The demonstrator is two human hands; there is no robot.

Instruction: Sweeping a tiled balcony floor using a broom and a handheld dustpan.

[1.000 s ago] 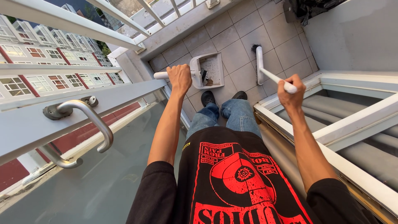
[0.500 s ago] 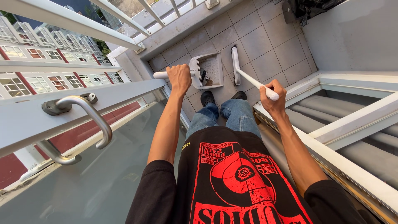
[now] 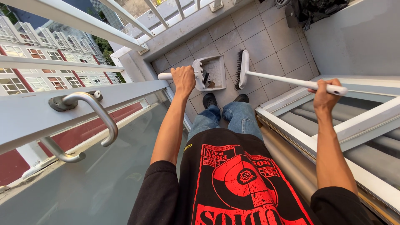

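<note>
My left hand (image 3: 183, 79) grips the white handle of a white dustpan (image 3: 212, 73) that rests on the tiled balcony floor (image 3: 258, 41), with a little dark debris inside it. My right hand (image 3: 324, 93) holds the long white handle of a broom (image 3: 275, 78). The broom's white head with dark bristles (image 3: 241, 68) stands just right of the dustpan's mouth, bristles toward the pan. My dark shoes (image 3: 209, 99) and jeans show below the dustpan.
A glass door with a curved metal handle (image 3: 93, 114) fills the left. A white window frame (image 3: 354, 125) lies on the right. A white railing (image 3: 137, 18) bounds the balcony's far side. A dark bag (image 3: 316, 9) sits in the far right corner.
My right hand has swung out to the right with the broom handle, tilting it flatter. The broom head stayed close beside the dustpan. My left hand and the dustpan barely moved.
</note>
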